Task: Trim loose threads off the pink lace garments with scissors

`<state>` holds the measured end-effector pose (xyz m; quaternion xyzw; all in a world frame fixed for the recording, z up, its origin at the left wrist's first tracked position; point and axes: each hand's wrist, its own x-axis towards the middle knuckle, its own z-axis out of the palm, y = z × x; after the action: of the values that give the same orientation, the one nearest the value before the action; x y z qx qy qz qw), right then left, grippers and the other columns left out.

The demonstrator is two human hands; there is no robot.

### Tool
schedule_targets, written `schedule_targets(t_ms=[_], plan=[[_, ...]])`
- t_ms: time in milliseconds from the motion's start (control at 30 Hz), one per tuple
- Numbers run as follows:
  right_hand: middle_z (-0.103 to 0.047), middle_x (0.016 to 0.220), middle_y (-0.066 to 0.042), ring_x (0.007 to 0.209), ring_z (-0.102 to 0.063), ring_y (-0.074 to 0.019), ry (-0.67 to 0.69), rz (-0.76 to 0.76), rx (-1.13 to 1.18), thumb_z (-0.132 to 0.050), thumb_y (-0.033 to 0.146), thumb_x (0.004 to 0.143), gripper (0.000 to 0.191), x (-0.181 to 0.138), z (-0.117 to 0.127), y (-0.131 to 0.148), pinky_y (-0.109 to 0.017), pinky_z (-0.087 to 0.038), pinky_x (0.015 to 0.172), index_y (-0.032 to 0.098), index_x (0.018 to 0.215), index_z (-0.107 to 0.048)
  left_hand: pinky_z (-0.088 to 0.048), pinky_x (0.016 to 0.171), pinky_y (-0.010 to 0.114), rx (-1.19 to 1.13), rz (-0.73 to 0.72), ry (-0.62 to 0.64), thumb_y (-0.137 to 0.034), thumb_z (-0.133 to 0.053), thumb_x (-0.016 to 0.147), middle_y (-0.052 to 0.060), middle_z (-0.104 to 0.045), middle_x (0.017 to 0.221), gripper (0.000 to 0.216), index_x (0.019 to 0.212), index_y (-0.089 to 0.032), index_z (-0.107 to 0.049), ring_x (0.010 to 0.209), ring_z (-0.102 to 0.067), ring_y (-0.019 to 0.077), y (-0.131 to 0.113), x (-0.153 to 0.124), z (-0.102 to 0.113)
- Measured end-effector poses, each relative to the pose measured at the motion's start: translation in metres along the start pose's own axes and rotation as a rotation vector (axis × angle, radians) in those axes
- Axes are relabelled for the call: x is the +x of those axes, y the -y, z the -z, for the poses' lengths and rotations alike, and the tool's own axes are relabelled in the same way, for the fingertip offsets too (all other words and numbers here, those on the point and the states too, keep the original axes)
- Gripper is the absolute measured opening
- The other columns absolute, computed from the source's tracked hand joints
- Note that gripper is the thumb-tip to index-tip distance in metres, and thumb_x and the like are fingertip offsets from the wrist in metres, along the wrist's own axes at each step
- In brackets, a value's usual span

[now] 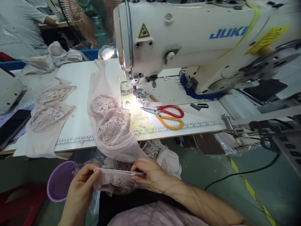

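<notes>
Both my hands hold a pale pink lace bra piece (117,180) in my lap, below the table's front edge. My left hand (81,185) pinches the left end of its folded band. My right hand (150,174) is closed on the band's right end. More pink lace cups (110,125) trail from the piece up onto the white table (77,78), reaching toward the needle area (138,91) of the white sewing machine (188,37).
Red- and orange-handled scissors (168,116) lie on the table right of the needle. Stacked lace cups (49,110) sit at the table's left. A purple basket (60,180) stands beside my left hand. Another person (25,22) and a fan (80,22) are behind. Cables run right.
</notes>
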<state>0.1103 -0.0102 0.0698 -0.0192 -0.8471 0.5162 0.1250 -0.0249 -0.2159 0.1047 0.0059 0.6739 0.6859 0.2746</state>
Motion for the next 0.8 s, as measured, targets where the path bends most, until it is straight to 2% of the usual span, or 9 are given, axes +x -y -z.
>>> schedule_targets(t_ms=[133,267,333,467,567,667,800], plan=[[-0.064,0.078,-0.002,0.067,-0.059,-0.0158,-0.01,0.03,-0.017,-0.063,0.031,0.08,0.012,0.001,-0.001,-0.005,-0.025,-0.044,0.06,0.02,0.084,-0.066,-0.047,0.057,0.013,0.076,-0.097,0.012,-0.035,-0.082,0.067,-0.001,-0.061,0.079,0.021,0.071,-0.021,-0.067,0.069,-0.055,0.0111,0.0,0.005,0.005],[-0.067,0.083,-0.003,0.07,-0.061,-0.0141,0.046,0.067,-0.018,-0.058,0.033,0.086,0.018,0.0,0.007,-0.003,-0.023,-0.045,0.062,0.021,0.093,-0.069,-0.049,0.065,0.011,0.141,-0.217,0.009,-0.036,-0.082,0.067,-0.001,-0.064,0.082,0.021,0.069,-0.021,-0.069,0.078,-0.057,0.012,-0.006,0.002,0.001],[-0.067,0.084,-0.004,0.069,-0.06,-0.0136,0.095,0.126,-0.082,-0.053,0.033,0.091,0.024,0.0,0.014,-0.002,-0.023,-0.044,0.062,0.021,0.103,-0.069,-0.049,0.063,0.011,0.155,-0.203,-0.045,-0.04,-0.083,0.065,0.0,-0.067,0.082,0.025,0.069,-0.02,-0.069,0.076,-0.059,0.0122,-0.012,-0.002,-0.004],[-0.068,0.075,-0.003,0.065,-0.056,-0.0158,0.168,0.321,-0.243,-0.043,0.032,0.096,0.031,-0.002,0.027,-0.003,-0.028,-0.04,0.059,0.02,0.114,-0.065,-0.048,0.054,0.009,0.162,-0.078,-0.164,-0.046,-0.086,0.056,-0.001,-0.069,0.073,0.035,0.069,-0.019,-0.068,0.062,-0.06,0.0094,-0.024,-0.011,-0.014],[-0.069,0.079,-0.003,0.07,-0.057,-0.0162,0.228,0.321,-0.189,-0.043,0.027,0.095,0.027,-0.005,0.037,-0.002,-0.027,-0.043,0.065,0.018,0.108,-0.064,-0.047,0.052,0.009,0.14,-0.049,-0.205,-0.048,-0.087,0.052,-0.003,-0.068,0.069,0.039,0.068,-0.019,-0.067,0.058,-0.058,0.0078,-0.028,-0.012,-0.015],[-0.069,0.085,-0.004,0.077,-0.059,-0.0164,0.361,0.241,-0.126,-0.045,0.021,0.09,0.019,-0.009,0.044,-0.001,-0.027,-0.045,0.073,0.017,0.094,-0.063,-0.046,0.049,0.01,0.131,-0.029,-0.17,-0.047,-0.088,0.052,-0.002,-0.068,0.067,0.039,0.068,-0.019,-0.067,0.055,-0.058,0.0086,-0.024,-0.009,-0.009],[-0.065,0.079,-0.004,0.076,-0.057,-0.0178,0.53,0.178,-0.206,-0.051,0.025,0.085,0.012,-0.01,0.051,-0.003,-0.029,-0.045,0.074,0.017,0.084,-0.06,-0.048,0.05,0.012,0.125,-0.027,-0.138,-0.046,-0.087,0.055,-0.001,-0.069,0.068,0.037,0.069,-0.019,-0.067,0.057,-0.06,0.0102,-0.021,-0.006,-0.002]])
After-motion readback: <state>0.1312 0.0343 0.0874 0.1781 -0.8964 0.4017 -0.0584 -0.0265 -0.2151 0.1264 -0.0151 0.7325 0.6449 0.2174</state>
